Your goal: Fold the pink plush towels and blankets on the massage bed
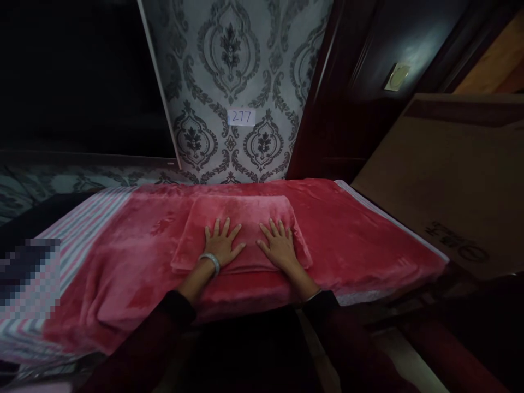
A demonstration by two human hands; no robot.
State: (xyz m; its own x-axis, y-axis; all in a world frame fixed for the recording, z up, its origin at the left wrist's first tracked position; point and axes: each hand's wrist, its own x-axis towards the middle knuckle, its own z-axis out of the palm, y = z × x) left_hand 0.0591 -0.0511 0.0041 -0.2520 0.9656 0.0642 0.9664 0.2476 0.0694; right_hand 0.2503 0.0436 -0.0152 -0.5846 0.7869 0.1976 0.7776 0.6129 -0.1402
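Evidently both hands are spread wide rather than clasped: the left hand [221, 248] and the right hand [279, 246] lie palms down on a folded red cloth [250, 215], fingers fanned toward the far edge of what carries it, thumbs angled inward with a strip of plush pile between them. A pale bracelet [212, 262] circles the left wrist, just beyond a dark cuff [178, 305]. The folded cloth is roughly rectangular, its layers showing along the near side; it sits about midway between the left and right ends of the red-draped surface [360, 234], its back close to the far edge and its front set in from the near edge. Striped fabric [108, 204] shows at the surface's left end, and a pale border runs down the right edge. Beyond the far edge rises patterned wallpaper [230, 49] bearing a paper label [241, 117] marked 277, with a dark screen [82, 76] above the left part; a cardboard box [450, 158] stands beside the right edge.
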